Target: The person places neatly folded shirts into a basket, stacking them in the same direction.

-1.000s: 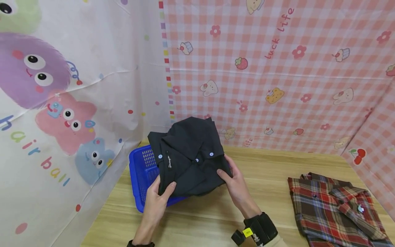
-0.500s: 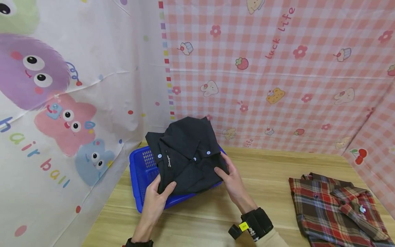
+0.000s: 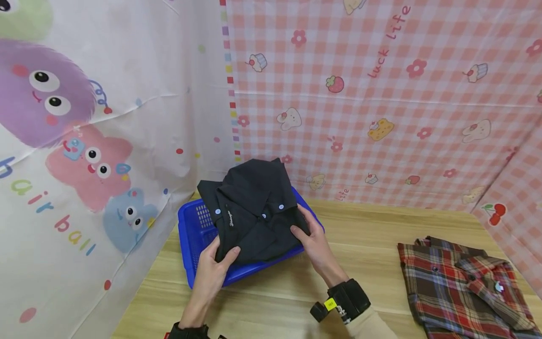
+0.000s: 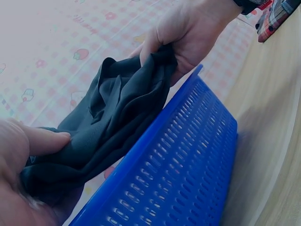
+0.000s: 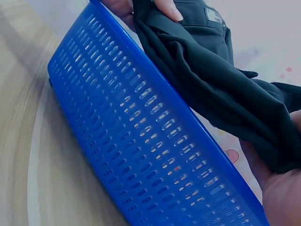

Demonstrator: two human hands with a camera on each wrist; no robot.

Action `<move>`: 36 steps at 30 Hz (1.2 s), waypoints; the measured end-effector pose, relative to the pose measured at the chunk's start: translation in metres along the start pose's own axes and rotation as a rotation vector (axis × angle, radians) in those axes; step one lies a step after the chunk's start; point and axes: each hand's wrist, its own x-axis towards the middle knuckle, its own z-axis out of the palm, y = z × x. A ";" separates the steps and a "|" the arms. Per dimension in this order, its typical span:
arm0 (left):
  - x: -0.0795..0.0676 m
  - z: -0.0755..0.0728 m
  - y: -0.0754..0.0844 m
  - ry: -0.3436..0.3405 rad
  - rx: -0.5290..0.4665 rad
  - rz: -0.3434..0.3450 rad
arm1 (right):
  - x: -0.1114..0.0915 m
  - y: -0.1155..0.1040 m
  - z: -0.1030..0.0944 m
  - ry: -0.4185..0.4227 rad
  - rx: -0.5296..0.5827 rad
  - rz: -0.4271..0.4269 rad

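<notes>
A folded black shirt [image 3: 258,212] with pale buttons and small white lettering is held over a blue plastic basket [image 3: 188,235]. My left hand [image 3: 213,266] grips its near left corner, thumb on top and fingers underneath. On the opposite side my right hand [image 3: 315,242] pinches the shirt's right edge the same way. Both wrist views show the shirt [image 4: 117,108] just above the rim of the perforated basket [image 5: 136,122], its layers bunched between the two hands. Most of the basket's inside is hidden beneath the shirt.
A folded plaid shirt [image 3: 466,292] in red, brown and blue lies at the right of the wooden table [image 3: 364,235]. A pink checked cloth wall [image 3: 360,113] rises behind, and a white cartoon-printed sheet [image 3: 139,94] hangs at the left.
Both hands have shifted the black shirt slightly left and away from me, farther over the basket. More of the basket's right rim now shows. The plaid shirt lies still.
</notes>
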 end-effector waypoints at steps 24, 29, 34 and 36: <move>0.006 0.000 -0.004 0.074 0.245 -0.047 | 0.012 0.005 0.013 -0.041 -0.252 -0.043; 0.011 0.000 -0.003 0.062 0.264 -0.083 | 0.017 0.001 0.016 -0.034 -0.283 -0.015; 0.012 0.001 -0.002 0.060 0.293 -0.100 | 0.021 -0.003 0.019 -0.050 -0.361 0.009; 0.012 0.002 -0.002 0.053 0.316 -0.108 | 0.022 -0.004 0.020 -0.066 -0.382 0.035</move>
